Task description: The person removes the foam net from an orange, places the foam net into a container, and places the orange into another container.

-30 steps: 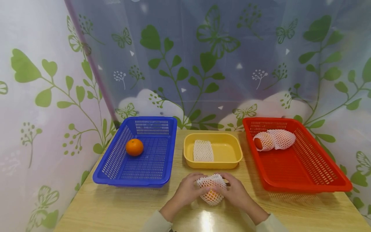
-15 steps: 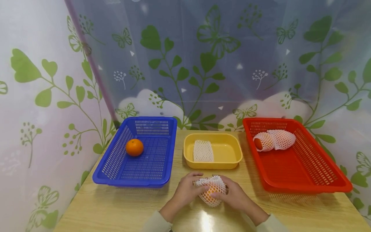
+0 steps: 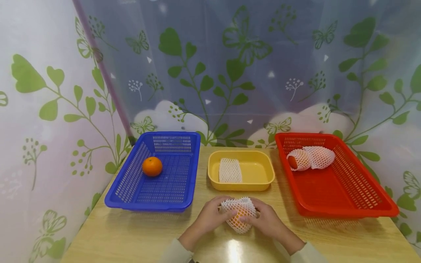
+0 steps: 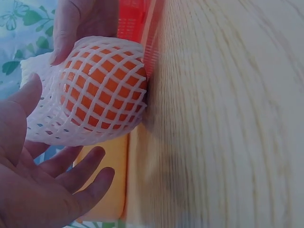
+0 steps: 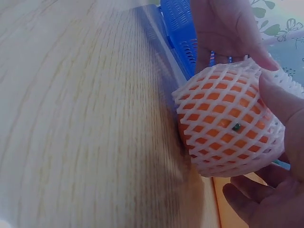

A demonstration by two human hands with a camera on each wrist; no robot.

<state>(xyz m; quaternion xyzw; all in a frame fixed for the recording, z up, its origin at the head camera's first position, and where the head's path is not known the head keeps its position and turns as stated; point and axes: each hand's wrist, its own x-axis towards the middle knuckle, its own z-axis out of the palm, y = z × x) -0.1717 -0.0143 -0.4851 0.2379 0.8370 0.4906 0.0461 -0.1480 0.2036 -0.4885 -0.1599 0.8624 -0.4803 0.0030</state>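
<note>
An orange (image 4: 104,90) sits inside a white foam net sleeve (image 3: 242,202), its skin showing through the mesh. The sleeve's loose end extends past the fruit, on the side away from the person. My left hand (image 3: 210,215) holds the sleeve from the left, thumb on the near side and fingers partly hidden behind. From the right, my right hand (image 3: 268,217) grips it with the thumb pressed on the mesh (image 5: 223,118). A green stem spot shows through the net in the right wrist view. The wrapped orange is low over the wooden table (image 3: 210,244).
A blue basket (image 3: 149,207) at left holds one bare orange (image 3: 152,166). Behind the hands, a yellow tray (image 3: 241,186) holds a flat foam net (image 3: 230,170). The red basket (image 3: 345,212) at right contains net-wrapped fruit (image 3: 317,157). A patterned curtain (image 3: 210,73) hangs behind.
The fingers shift slightly around the sleeve's loose end, and the thumbs stay on its near side. The baskets and tray stay put.
</note>
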